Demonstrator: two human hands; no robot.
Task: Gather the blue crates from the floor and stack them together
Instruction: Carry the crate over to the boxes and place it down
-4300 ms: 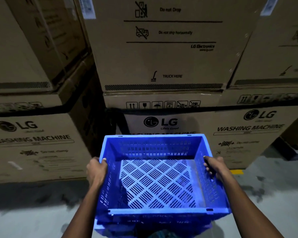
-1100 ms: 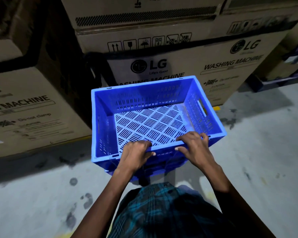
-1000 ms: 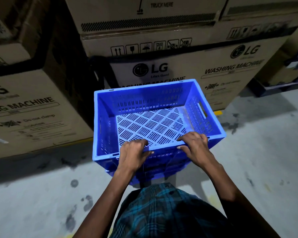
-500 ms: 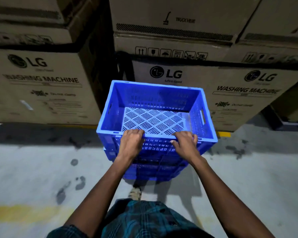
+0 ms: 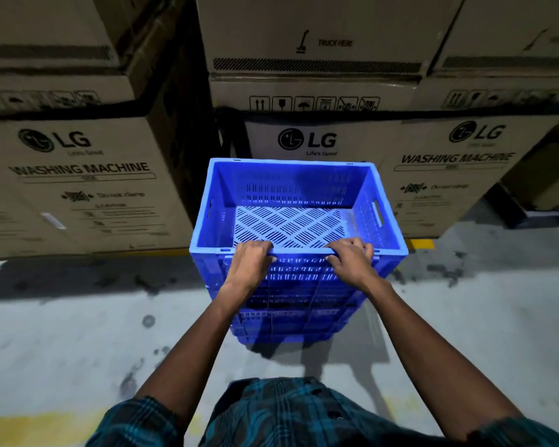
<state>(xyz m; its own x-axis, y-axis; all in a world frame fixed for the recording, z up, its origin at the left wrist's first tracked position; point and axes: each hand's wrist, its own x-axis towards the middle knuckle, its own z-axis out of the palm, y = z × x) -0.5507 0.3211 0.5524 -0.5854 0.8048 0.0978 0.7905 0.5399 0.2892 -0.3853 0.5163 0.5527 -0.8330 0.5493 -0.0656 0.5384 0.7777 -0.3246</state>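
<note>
A: Near item, grip?
B: Left hand (image 5: 250,264) and right hand (image 5: 352,264), fingers curled over the near rim of the top blue crate (image 5: 291,217); open concrete floor (image 5: 78,333) either side.
A: Change?
B: Crate stack (image 5: 291,304) now squarer to view, farther off.
A: Contents?
B: Nothing inside. Cartons (image 5: 78,185) close behind.

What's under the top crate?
More blue crates stacked beneath the top crate; their slotted near walls show down to the floor. Exact count unclear. Their insides are covered. Left hand and right hand grip the top crate's near rim.
</note>
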